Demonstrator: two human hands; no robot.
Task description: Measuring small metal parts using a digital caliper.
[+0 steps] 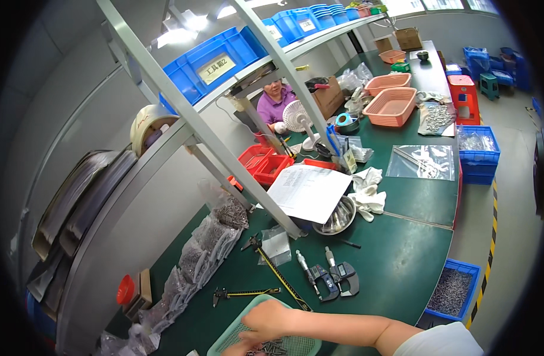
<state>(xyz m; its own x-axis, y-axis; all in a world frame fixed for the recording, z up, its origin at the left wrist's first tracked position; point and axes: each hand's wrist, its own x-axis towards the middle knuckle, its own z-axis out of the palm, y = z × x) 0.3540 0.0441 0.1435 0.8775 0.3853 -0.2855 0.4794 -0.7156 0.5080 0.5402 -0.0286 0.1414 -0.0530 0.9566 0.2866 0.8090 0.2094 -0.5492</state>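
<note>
White sleeve (441,340); right hand (266,320) curled over green basket (227,330); left hand (239,349) beside; grips unclear.

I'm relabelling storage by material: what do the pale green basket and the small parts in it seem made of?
Pale green basket: probably moulded plastic with a dull finish, judging by its uniform colour and perforated wall. Small parts: likely metal, from their grey sheen; which metal is unclear.

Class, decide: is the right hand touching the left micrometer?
Apart. The head view shows bare tabletop and the end of the long caliper between the right hand and the left micrometer.
</note>
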